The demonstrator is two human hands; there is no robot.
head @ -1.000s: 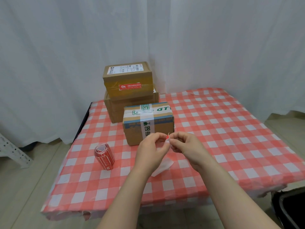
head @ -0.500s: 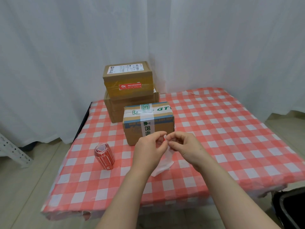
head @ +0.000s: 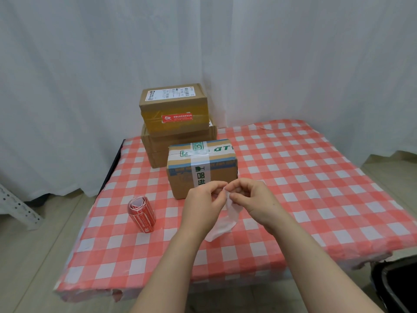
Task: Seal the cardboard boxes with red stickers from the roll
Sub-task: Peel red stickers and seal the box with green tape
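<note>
Lying left of centre on the checked counter (head: 316, 177) is the red sticker roll (head: 142, 214). Two stacked boxes (head: 173, 102) and a taped box (head: 200, 159) sit mid-frame. Just before it, my left hand (head: 203, 203) and right hand (head: 255, 199) both pinch a white strip (head: 225, 220), fingertips meeting at its top.

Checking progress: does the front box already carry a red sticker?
No, the front box shows only white and green tape, nothing red.

**Q:** what's different vs a sec ago?
**A:** the red corner is out of sight between my fingertips (head: 220, 185) now, and the white strip (head: 225, 222) shows right up to my pinch.
</note>
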